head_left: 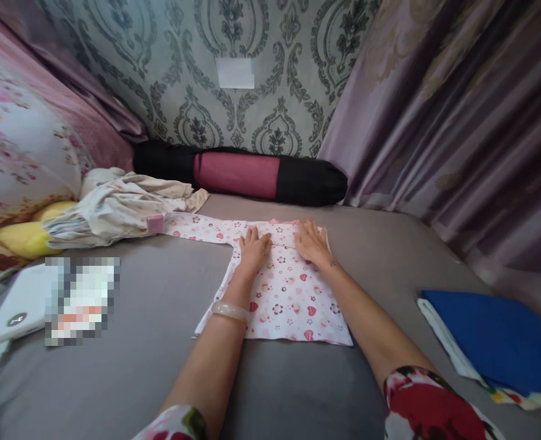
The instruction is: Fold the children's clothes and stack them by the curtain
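A small white shirt [293, 299] printed with pink hearts and flowers lies flat on the grey sheet [155, 311]. One sleeve stretches out to the left and ends in a pink cuff [155, 223]. On the right, no sleeve sticks out, and fabric lies across the top of the shirt. My left hand [254, 249] rests palm down on the upper left of the shirt, fingers apart. Near the upper right edge, my right hand [313, 242] presses on the cloth with its fingers stretched out. Neither hand grips anything, and part of the collar area is covered by them.
Crumpled pale clothes [123, 205] lie at the left, touching the cuff. A white power bank [22, 305] with a cable sits nearer on that side. Folded blue cloth [499, 336] lies at right. A black and red rolled bag [238, 175] lies along the wall.
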`<act>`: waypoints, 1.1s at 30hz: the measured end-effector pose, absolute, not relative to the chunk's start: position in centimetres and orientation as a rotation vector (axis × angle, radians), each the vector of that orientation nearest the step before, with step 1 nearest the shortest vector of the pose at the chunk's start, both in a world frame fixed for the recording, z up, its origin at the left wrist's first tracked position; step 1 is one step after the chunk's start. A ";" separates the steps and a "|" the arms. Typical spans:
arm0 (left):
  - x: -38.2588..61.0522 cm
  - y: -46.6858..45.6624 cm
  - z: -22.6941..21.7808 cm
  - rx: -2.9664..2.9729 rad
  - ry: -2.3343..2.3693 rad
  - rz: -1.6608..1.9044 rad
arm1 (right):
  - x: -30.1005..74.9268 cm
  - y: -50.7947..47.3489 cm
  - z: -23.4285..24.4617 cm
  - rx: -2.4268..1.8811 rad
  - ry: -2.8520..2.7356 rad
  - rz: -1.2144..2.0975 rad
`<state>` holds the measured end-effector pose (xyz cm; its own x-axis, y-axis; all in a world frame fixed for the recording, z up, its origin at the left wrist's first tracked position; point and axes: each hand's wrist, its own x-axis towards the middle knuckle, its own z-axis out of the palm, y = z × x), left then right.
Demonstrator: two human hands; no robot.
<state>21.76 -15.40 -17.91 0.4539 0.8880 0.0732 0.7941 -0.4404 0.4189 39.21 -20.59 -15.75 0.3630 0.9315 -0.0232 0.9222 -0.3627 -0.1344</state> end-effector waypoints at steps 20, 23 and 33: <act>21.3 -15.0 -17.9 2.367 1.403 0.478 | 35.5 -18.8 -16.2 -2.508 -1.727 0.340; 21.0 -14.2 -17.6 2.299 1.365 0.607 | 34.5 -18.7 -15.7 -2.458 -1.775 0.252; 14.4 -9.6 -16.9 1.453 1.580 1.217 | 29.0 -16.7 -16.5 -2.123 -2.114 0.293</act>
